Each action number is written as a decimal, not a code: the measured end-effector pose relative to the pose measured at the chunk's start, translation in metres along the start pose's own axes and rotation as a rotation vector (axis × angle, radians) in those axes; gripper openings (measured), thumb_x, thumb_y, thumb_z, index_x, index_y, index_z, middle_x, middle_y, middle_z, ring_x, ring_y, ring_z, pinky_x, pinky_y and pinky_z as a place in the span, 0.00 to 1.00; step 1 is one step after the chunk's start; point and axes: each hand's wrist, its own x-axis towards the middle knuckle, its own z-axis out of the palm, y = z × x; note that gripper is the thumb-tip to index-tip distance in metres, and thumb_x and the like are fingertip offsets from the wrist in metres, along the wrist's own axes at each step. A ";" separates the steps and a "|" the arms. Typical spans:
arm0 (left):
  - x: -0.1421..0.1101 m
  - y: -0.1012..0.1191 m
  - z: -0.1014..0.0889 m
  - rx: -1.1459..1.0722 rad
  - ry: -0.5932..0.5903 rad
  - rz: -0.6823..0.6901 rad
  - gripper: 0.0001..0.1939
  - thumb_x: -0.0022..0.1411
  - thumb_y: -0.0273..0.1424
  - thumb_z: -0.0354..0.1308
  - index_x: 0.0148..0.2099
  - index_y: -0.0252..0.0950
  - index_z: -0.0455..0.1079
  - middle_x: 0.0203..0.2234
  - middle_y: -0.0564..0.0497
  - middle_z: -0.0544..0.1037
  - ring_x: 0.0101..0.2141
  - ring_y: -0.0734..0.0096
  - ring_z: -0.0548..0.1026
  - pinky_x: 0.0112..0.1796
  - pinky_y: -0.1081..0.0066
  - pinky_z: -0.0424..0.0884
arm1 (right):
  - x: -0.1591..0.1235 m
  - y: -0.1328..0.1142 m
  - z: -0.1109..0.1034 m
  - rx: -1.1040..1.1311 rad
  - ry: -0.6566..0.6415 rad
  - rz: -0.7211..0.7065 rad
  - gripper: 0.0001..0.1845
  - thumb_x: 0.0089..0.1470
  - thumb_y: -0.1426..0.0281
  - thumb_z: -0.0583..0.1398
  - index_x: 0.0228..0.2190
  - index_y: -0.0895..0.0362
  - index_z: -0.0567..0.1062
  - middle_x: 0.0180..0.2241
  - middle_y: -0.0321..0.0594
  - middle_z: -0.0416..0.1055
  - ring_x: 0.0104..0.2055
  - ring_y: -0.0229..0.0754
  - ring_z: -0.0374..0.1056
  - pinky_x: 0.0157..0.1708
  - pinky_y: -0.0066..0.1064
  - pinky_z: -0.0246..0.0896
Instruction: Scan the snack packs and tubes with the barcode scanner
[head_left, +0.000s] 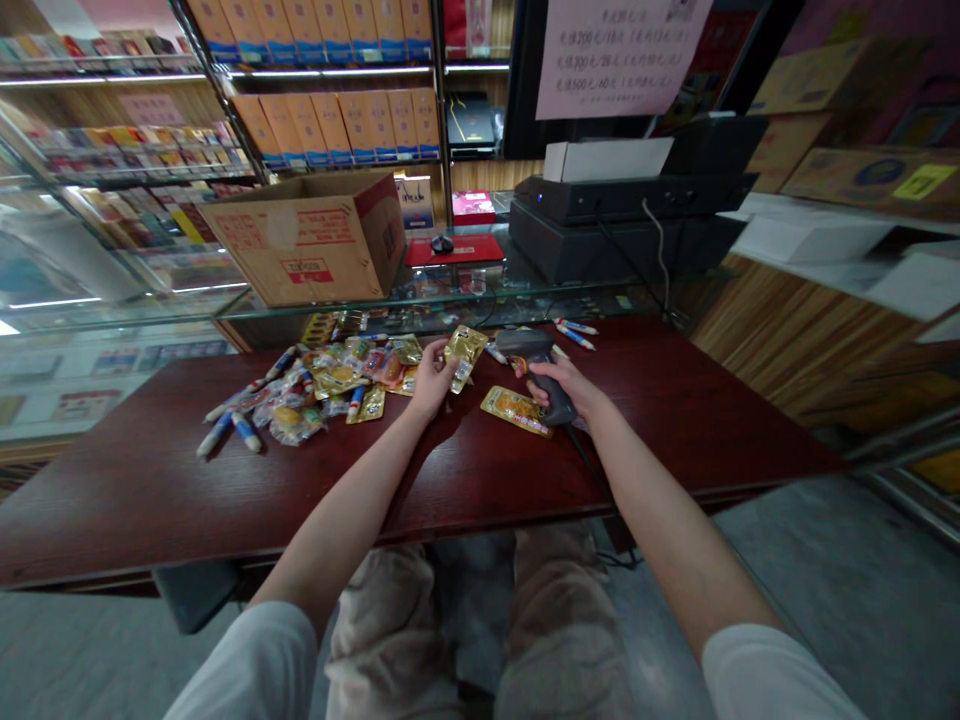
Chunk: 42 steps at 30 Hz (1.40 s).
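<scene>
My left hand [433, 376] is closed on a shiny gold snack packet [466, 352], held up just above the table. My right hand [562, 383] grips a dark grey barcode scanner [525, 343] by its handle, and the scanner's head points left toward the packet. Between the two hands a second gold packet [516, 410] lies flat on the table. Left of my left hand spreads a pile of wrapped snacks [341, 368] in gold and clear packaging. Blue-and-white marker-like sticks [245, 432] lie in and beside that pile.
The dark red wooden table [315, 500] stretches across in front of me. Behind it, a cardboard box [307, 240], a mouse [442, 244] and a black cash register machine [622, 230] stand on a glass counter. More blue-and-white sticks [576, 338] lie at the table's back right. The scanner's cable [589, 455] hangs toward the front edge.
</scene>
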 end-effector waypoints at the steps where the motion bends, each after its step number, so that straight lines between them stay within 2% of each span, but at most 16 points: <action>1: 0.001 -0.001 -0.001 -0.052 0.019 -0.016 0.23 0.51 0.31 0.66 0.51 0.37 0.70 0.42 0.49 0.76 0.40 0.65 0.77 0.44 0.65 0.73 | -0.001 0.000 0.001 -0.001 -0.004 0.003 0.15 0.49 0.61 0.65 0.37 0.55 0.71 0.20 0.30 0.66 0.16 0.32 0.55 0.13 0.24 0.51; 6: 0.004 0.000 -0.007 -0.208 0.008 -0.132 0.19 0.46 0.32 0.69 0.39 0.36 0.68 0.32 0.53 0.76 0.33 0.71 0.76 0.38 0.68 0.74 | -0.002 -0.004 0.005 -0.029 -0.063 0.069 0.14 0.48 0.61 0.64 0.34 0.55 0.70 0.16 0.28 0.62 0.14 0.31 0.53 0.13 0.24 0.51; 10: 0.004 0.003 -0.009 -0.272 0.044 -0.138 0.18 0.46 0.30 0.69 0.34 0.37 0.62 0.31 0.57 0.75 0.31 0.75 0.75 0.37 0.68 0.76 | -0.001 -0.004 0.005 -0.046 -0.103 0.089 0.15 0.49 0.60 0.64 0.33 0.57 0.70 0.14 0.27 0.61 0.14 0.31 0.54 0.14 0.24 0.51; 14: 0.001 0.007 -0.007 -0.253 0.042 -0.141 0.17 0.48 0.29 0.67 0.34 0.37 0.60 0.32 0.56 0.74 0.32 0.73 0.75 0.37 0.66 0.76 | 0.000 -0.003 0.004 -0.057 -0.094 0.095 0.14 0.49 0.60 0.64 0.33 0.56 0.70 0.16 0.29 0.64 0.14 0.32 0.55 0.13 0.24 0.51; 18: 0.000 0.010 -0.004 -0.229 0.080 -0.150 0.17 0.47 0.29 0.67 0.37 0.38 0.63 0.35 0.53 0.76 0.35 0.70 0.76 0.37 0.68 0.75 | -0.001 -0.003 0.008 -0.027 -0.045 0.076 0.16 0.47 0.61 0.66 0.34 0.55 0.69 0.24 0.32 0.70 0.15 0.30 0.56 0.13 0.24 0.52; 21: 0.000 0.008 -0.002 -0.236 0.092 -0.142 0.17 0.47 0.29 0.66 0.39 0.38 0.64 0.37 0.51 0.76 0.37 0.68 0.77 0.38 0.67 0.74 | -0.002 -0.005 0.013 0.005 -0.030 0.053 0.18 0.45 0.62 0.68 0.34 0.55 0.68 0.29 0.32 0.72 0.16 0.28 0.57 0.13 0.23 0.53; 24: 0.003 0.003 -0.003 -0.208 0.085 -0.097 0.15 0.49 0.30 0.64 0.39 0.38 0.64 0.37 0.51 0.76 0.37 0.68 0.77 0.41 0.64 0.74 | -0.002 -0.005 0.012 0.009 -0.033 0.052 0.17 0.45 0.62 0.67 0.33 0.56 0.68 0.28 0.31 0.71 0.15 0.28 0.57 0.13 0.23 0.53; 28: 0.009 0.007 -0.014 0.181 0.169 0.075 0.10 0.53 0.28 0.61 0.40 0.38 0.67 0.37 0.48 0.76 0.42 0.61 0.76 0.48 0.62 0.71 | -0.002 -0.005 0.003 -0.039 -0.056 0.067 0.14 0.49 0.61 0.64 0.33 0.56 0.70 0.17 0.30 0.65 0.13 0.31 0.55 0.13 0.24 0.52; 31: 0.011 0.017 -0.027 0.536 0.226 0.218 0.22 0.55 0.25 0.58 0.53 0.38 0.68 0.48 0.43 0.76 0.52 0.54 0.73 0.55 0.58 0.65 | -0.004 -0.004 -0.001 -0.032 -0.103 0.098 0.14 0.50 0.60 0.63 0.34 0.56 0.71 0.14 0.30 0.64 0.14 0.34 0.56 0.13 0.24 0.52; 34: 0.011 0.023 -0.040 0.880 0.265 0.197 0.27 0.58 0.24 0.54 0.60 0.36 0.65 0.52 0.36 0.74 0.55 0.45 0.70 0.57 0.50 0.62 | -0.006 -0.002 0.003 -0.013 -0.119 0.202 0.15 0.48 0.62 0.65 0.35 0.56 0.71 0.18 0.33 0.70 0.16 0.35 0.61 0.16 0.27 0.62; 36: 0.010 0.025 -0.047 1.074 0.312 0.159 0.27 0.59 0.24 0.52 0.61 0.32 0.66 0.53 0.30 0.72 0.56 0.39 0.68 0.56 0.44 0.60 | -0.005 0.001 0.005 0.000 -0.115 0.283 0.15 0.46 0.65 0.67 0.35 0.56 0.70 0.20 0.34 0.72 0.17 0.35 0.63 0.23 0.33 0.71; 38: 0.009 0.026 -0.051 1.207 0.357 0.164 0.26 0.60 0.24 0.51 0.61 0.29 0.67 0.58 0.25 0.67 0.58 0.34 0.65 0.56 0.39 0.57 | -0.001 0.005 0.006 0.010 -0.110 0.319 0.14 0.46 0.65 0.67 0.33 0.56 0.71 0.19 0.33 0.71 0.17 0.35 0.64 0.29 0.38 0.74; 40: 0.008 0.028 -0.052 1.265 0.328 0.221 0.25 0.60 0.23 0.51 0.60 0.31 0.68 0.62 0.26 0.63 0.61 0.34 0.61 0.58 0.38 0.53 | 0.004 0.010 0.003 -0.009 -0.067 0.297 0.12 0.48 0.64 0.66 0.30 0.57 0.71 0.16 0.33 0.68 0.16 0.35 0.63 0.27 0.34 0.73; 42: 0.008 0.030 -0.049 1.236 0.142 0.315 0.24 0.61 0.23 0.51 0.59 0.36 0.70 0.63 0.32 0.64 0.62 0.40 0.61 0.60 0.41 0.51 | 0.009 0.012 -0.002 -0.053 0.028 0.227 0.11 0.48 0.63 0.65 0.28 0.57 0.72 0.16 0.35 0.68 0.16 0.35 0.62 0.19 0.28 0.66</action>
